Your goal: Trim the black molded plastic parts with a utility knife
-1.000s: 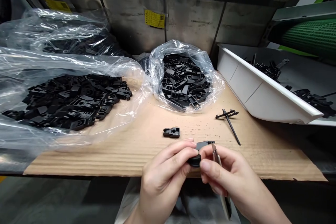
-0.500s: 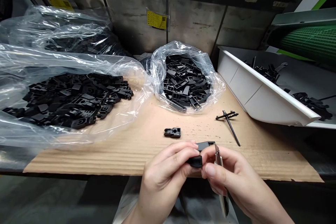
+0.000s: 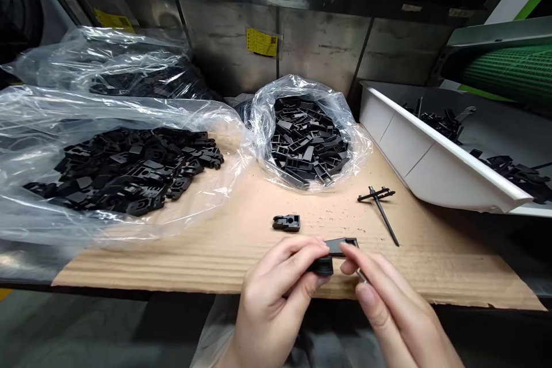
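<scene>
A black moulded plastic clip (image 3: 333, 256) sits in the person's left hand (image 3: 276, 299), held firmly between thumb and fingers just above the front edge of the cardboard sheet (image 3: 181, 270). Its flat end sticks out to the right. The right hand (image 3: 392, 313) is close beside it, fingers curled and nearly closed around a slim metal tool (image 3: 361, 275). Compared with the earlier view, that hand has rolled over, so only the tool's tip now shows and its long shank is hidden. Whether the tip touches the clip cannot be told.

A matching loose clip (image 3: 286, 222) lies on the cardboard, with a black sprue runner (image 3: 379, 207) to its right. Behind them, clear plastic bags (image 3: 263, 126) hold heaps of black clips, and a white tray (image 3: 431, 169) holds more parts. A yellow label (image 3: 261, 42) on the steel wall (image 3: 323, 40) has print too small to read.
</scene>
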{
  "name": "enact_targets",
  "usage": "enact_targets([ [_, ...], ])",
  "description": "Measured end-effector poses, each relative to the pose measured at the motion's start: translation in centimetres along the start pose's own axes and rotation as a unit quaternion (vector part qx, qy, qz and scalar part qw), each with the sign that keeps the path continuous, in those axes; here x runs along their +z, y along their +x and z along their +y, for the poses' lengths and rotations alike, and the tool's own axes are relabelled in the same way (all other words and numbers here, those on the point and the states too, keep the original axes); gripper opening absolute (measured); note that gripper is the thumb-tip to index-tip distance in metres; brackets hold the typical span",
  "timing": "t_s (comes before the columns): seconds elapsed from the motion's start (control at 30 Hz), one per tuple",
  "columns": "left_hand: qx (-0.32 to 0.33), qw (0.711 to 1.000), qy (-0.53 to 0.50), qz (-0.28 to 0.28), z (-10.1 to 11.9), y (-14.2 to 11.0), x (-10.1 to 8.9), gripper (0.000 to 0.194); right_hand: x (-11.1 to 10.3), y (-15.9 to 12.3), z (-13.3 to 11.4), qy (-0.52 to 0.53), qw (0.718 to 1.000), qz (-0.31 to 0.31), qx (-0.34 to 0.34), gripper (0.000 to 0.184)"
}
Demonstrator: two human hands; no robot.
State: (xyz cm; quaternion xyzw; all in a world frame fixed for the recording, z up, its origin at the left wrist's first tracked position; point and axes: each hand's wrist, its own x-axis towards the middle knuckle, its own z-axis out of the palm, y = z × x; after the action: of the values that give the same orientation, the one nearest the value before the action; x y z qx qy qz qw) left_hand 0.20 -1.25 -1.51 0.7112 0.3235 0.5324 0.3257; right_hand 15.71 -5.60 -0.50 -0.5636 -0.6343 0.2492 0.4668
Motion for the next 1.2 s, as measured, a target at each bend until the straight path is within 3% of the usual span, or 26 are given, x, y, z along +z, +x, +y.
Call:
enact_targets([
  [0.13, 0.009, 1.0, -0.004, -0.001, 0.2, 0.2, 0.2, 0.033, 1.2, -0.7, 0.5, -0.066, 0.992, 0.013, -0.111, 0.026],
  [0.3, -0.002, 1.0, 0.003, -0.006, 0.2, 0.2, 0.0, 0.033, 1.7, -0.4, 0.6, -0.05, 0.986, 0.024, -0.156, 0.023],
  [0.8, 0.007, 0.999, 0.0, -0.032, 0.3, 0.3, 0.0, 0.036, 1.5, 0.0, 0.6, -0.07, 0.985, 0.012, -0.156, 0.027],
  [1.2, 0.009, 0.999, -0.003, -0.036, 0.1, 0.4, -0.2, 0.035, 0.7, 0.2, 0.2, -0.075, 0.985, -0.055, -0.145, 0.021],
])
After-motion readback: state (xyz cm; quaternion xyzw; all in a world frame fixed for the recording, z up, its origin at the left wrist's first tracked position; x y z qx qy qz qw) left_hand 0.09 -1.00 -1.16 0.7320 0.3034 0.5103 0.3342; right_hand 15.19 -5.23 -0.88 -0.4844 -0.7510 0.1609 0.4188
